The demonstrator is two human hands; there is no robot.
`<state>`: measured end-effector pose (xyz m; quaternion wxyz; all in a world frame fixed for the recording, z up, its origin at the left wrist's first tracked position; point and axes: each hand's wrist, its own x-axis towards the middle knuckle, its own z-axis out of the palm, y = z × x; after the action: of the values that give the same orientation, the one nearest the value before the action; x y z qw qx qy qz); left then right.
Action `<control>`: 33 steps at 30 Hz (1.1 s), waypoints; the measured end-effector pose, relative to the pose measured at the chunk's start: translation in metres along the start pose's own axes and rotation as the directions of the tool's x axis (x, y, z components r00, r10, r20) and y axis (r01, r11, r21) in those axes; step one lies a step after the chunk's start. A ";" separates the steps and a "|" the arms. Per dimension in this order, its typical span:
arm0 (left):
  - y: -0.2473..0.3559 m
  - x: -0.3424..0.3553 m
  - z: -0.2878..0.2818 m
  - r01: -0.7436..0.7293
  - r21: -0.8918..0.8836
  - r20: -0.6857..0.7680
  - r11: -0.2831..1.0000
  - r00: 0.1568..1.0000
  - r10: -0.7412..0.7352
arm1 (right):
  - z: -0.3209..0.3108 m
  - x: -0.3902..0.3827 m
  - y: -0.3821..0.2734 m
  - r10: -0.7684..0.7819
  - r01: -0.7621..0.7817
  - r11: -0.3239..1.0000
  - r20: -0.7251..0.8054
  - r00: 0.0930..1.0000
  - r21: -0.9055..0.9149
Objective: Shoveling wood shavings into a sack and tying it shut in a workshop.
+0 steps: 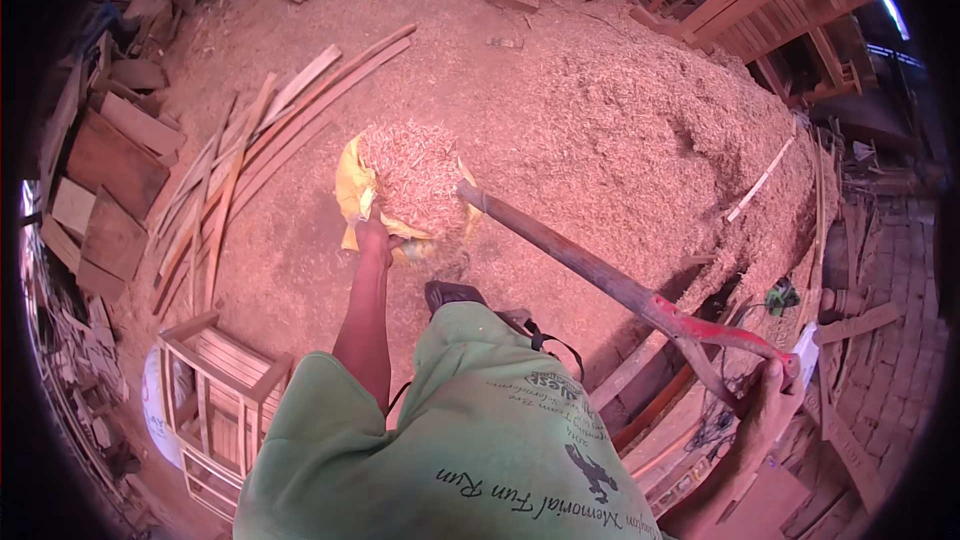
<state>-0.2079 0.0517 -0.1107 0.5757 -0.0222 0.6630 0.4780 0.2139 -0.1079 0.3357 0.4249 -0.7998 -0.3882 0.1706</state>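
A yellow sack [352, 180] stands in front of me with its mouth spread, and wood shavings [412, 165] are heaped at its opening. My left hand [374, 234] is closed on the sack's near edge. Out to the right, my right hand [772, 396] is wrapped around the red grip of a shovel [570, 252]. Its wooden shaft slants across to the sack's right side. The blade cannot be made out; shavings cover that spot.
A large pile of shavings [640, 125] rises at the right. Long wooden strips [270, 135] lie on the floor to the left, beyond a small wooden frame [215, 380]. Boards [120, 160] lean along the left side, and wooden furniture [770, 0] stands at the back right.
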 end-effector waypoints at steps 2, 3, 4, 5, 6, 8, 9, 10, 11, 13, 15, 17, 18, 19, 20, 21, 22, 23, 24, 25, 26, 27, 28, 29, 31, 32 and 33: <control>0.025 -0.017 -0.006 -0.056 0.057 0.023 0.997 0.998 0.054 | -0.004 -0.004 -0.009 -0.133 0.135 0.990 0.045 0.990 -0.033; 0.032 -0.024 -0.011 -0.037 0.067 -0.012 0.997 0.999 0.038 | -0.007 -0.006 -0.013 -0.226 0.228 0.968 0.030 0.974 -0.106; 0.037 -0.028 -0.018 0.023 0.075 -0.044 0.997 0.999 -0.019 | -0.009 -0.008 -0.018 -0.208 0.213 0.974 0.062 0.976 -0.078; 0.040 -0.031 -0.027 0.011 0.091 -0.027 0.996 1.000 -0.009 | -0.011 -0.010 -0.022 -0.388 0.395 0.910 0.082 0.918 -0.122; 0.041 -0.033 -0.036 -0.041 0.089 -0.045 0.995 0.998 0.045 | -0.013 -0.011 -0.027 -0.547 0.555 0.808 0.099 0.831 -0.196; 0.041 -0.033 -0.056 0.123 -0.078 -0.037 0.989 0.991 -0.126 | -0.017 -0.014 -0.036 -0.677 0.681 0.702 0.101 0.729 -0.208; 0.041 -0.033 -0.062 0.137 -0.104 -0.042 0.985 0.989 -0.142 | -0.018 -0.016 -0.041 -0.757 0.786 0.569 0.218 0.616 -0.243; 0.040 -0.033 -0.067 0.096 -0.102 -0.033 0.990 0.995 -0.099 | -0.019 -0.017 -0.046 -0.845 0.880 0.402 0.267 0.464 -0.254; 0.038 -0.034 -0.070 0.100 -0.080 0.000 0.992 0.995 -0.100 | -0.019 -0.019 -0.050 -0.862 0.905 0.361 0.292 0.416 -0.225; 0.037 -0.039 -0.069 0.179 -0.056 0.088 0.982 0.981 -0.174 | -0.019 -0.023 -0.056 -0.857 0.934 0.325 0.371 0.357 -0.149; 0.037 -0.048 -0.063 0.140 -0.038 0.037 0.989 0.990 -0.138 | -0.017 -0.028 -0.059 -0.882 0.972 0.234 0.424 0.206 0.015; 0.035 -0.059 -0.056 0.173 -0.020 0.021 0.985 0.985 -0.172 | -0.014 -0.033 -0.058 -0.856 0.964 0.257 0.480 0.192 0.073; 0.035 -0.063 -0.052 0.162 -0.128 0.190 0.978 0.972 -0.136 | -0.012 -0.035 -0.056 -0.829 0.957 0.267 0.534 0.167 0.114; 0.034 -0.066 -0.048 0.239 -0.252 0.311 0.938 0.938 -0.155 | -0.010 -0.036 -0.055 -0.805 0.957 0.286 0.553 0.215 0.045; 0.033 -0.069 -0.043 0.198 -0.203 0.387 0.959 0.916 -0.107 | -0.008 -0.037 -0.054 -0.788 0.924 0.376 0.503 0.354 -0.061; 0.033 -0.071 -0.041 0.166 -0.082 0.265 0.983 0.954 -0.139 | -0.007 -0.037 -0.053 -0.802 0.896 0.427 0.406 0.438 -0.123; 0.031 -0.072 -0.036 0.173 0.028 0.116 0.985 0.978 -0.175 | -0.006 -0.037 -0.052 -0.749 0.858 0.476 0.422 0.511 -0.193; 0.029 -0.075 -0.032 0.150 0.068 0.158 0.986 0.974 -0.159 | -0.006 -0.037 -0.053 -0.676 0.737 0.619 0.293 0.676 -0.270; 0.026 -0.079 -0.026 0.193 0.088 0.090 0.977 0.975 -0.201 | -0.006 -0.036 -0.054 -0.564 0.578 0.747 0.147 0.813 -0.328; 0.022 -0.085 -0.018 0.255 0.106 0.040 0.961 0.965 -0.261 | -0.009 -0.037 -0.056 -0.587 0.594 0.735 0.132 0.799 -0.327; 0.016 -0.095 -0.011 0.234 0.115 0.029 0.966 0.971 -0.238 | -0.013 -0.037 -0.058 -0.598 0.605 0.719 0.139 0.789 -0.342; 0.010 -0.107 -0.004 0.228 0.125 0.089 0.966 0.967 -0.240 | -0.019 -0.038 -0.061 -0.649 0.650 0.675 0.138 0.748 -0.348; 0.007 -0.118 0.011 0.282 0.157 0.090 0.946 0.950 -0.298 | -0.025 -0.040 -0.064 -0.585 0.577 0.718 0.113 0.803 -0.389; -0.002 -0.132 0.032 0.233 0.191 0.196 0.954 0.943 -0.269 | -0.033 -0.040 -0.066 -0.645 0.641 0.679 0.126 0.754 -0.359; -0.026 -0.168 0.071 0.306 0.257 0.000 0.916 0.948 -0.317 | -0.052 -0.041 -0.065 -0.755 0.748 0.595 0.117 0.646 -0.294; -0.031 -0.179 0.092 0.307 0.296 0.033 0.904 0.943 -0.331 | -0.062 -0.044 -0.061 -0.748 0.731 0.595 0.104 0.656 -0.333; -0.033 -0.186 0.110 0.401 0.118 0.343 0.908 0.842 -0.416 | -0.072 -0.046 -0.056 -0.782 0.780 0.567 0.127 0.611 -0.264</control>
<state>-0.0445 0.0090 0.0281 0.7761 -0.0631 0.5360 0.3263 0.2011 -0.1640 0.4205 0.3336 -0.5999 -0.7209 -0.0956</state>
